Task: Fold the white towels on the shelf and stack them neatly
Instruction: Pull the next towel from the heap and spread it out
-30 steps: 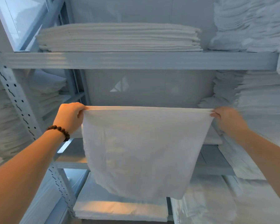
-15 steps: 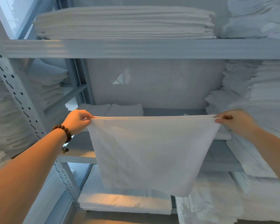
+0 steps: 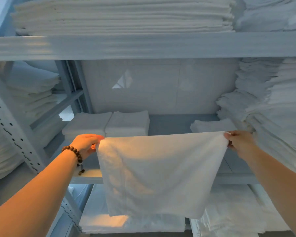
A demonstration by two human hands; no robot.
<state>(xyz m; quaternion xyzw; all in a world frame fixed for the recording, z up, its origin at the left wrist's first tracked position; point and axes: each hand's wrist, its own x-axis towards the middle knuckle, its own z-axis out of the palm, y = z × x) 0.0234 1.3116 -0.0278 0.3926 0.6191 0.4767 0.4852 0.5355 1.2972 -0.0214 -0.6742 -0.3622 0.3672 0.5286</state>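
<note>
A white towel hangs stretched in front of the grey middle shelf. My left hand, with a bead bracelet on the wrist, pinches its top left corner. My right hand pinches its top right corner. The top edge is taut and roughly level; the cloth droops below the shelf's front rail. Two small stacks of folded towels sit side by side at the back left of the shelf. Another low folded pile lies at the right.
A tall ragged pile of white linen fills the right side of the shelf. Flat folded sheets lie on the shelf above. A perforated metal upright stands at left. More linen lies on the lower shelf.
Both hands have carried the stretched towel downward in view and a little forward toward the shelf. The folded stacks on the middle shelf have come into sight behind its top edge.
</note>
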